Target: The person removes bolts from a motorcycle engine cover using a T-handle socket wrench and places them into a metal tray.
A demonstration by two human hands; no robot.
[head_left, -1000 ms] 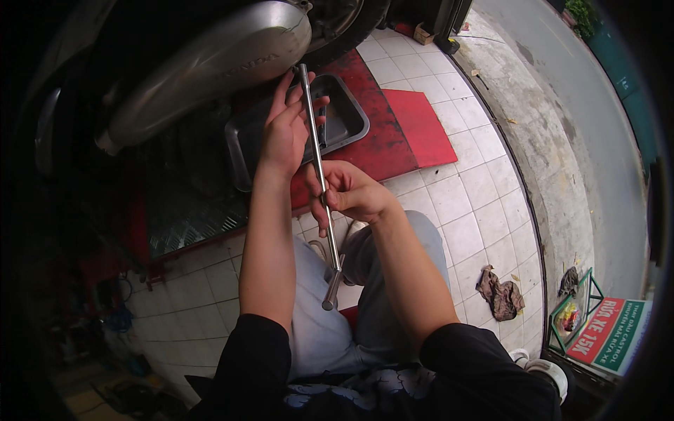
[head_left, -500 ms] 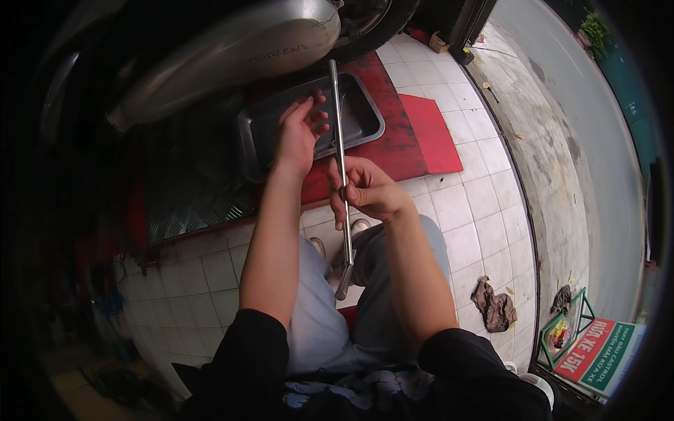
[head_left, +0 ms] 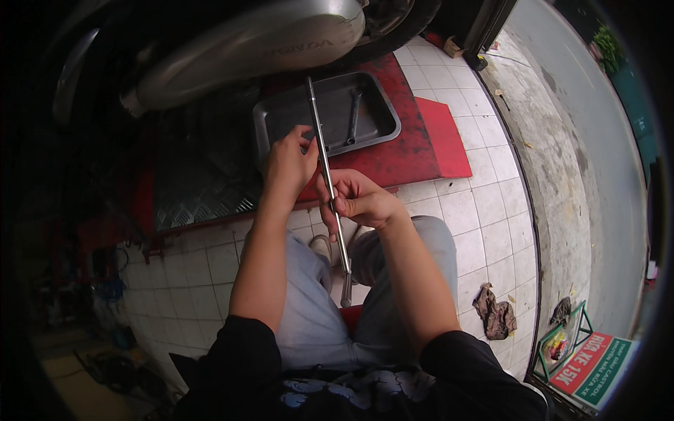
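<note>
A long chrome socket wrench [head_left: 324, 165] stretches from above the metal tray down between my knees, its lower end jointed and thicker. My right hand [head_left: 358, 198] grips it around the middle, thumb across the bar and the other fingers curled beneath. My left hand [head_left: 289, 163] is beside the upper part of the bar, its fingers bent but apart and holding nothing; whether the fingertips touch the bar is unclear. Behind both hands sits the dark rectangular tray [head_left: 390, 128], with a smaller wrench [head_left: 353, 119] lying inside it.
The tray rests on a red platform [head_left: 414, 151] with a patterned metal plate [head_left: 203, 210] at left. A motorbike's silver casing [head_left: 260, 52] overhangs the far side. On the white tiles [head_left: 484, 224] lies a crumpled brown rag [head_left: 495, 312]. A signboard [head_left: 593, 368] stands lower right.
My left hand has come down and nearer the bar, its fingers more bent. The socket wrench's upper end has swung left, showing the wrench in the tray. My right hand keeps its grip.
</note>
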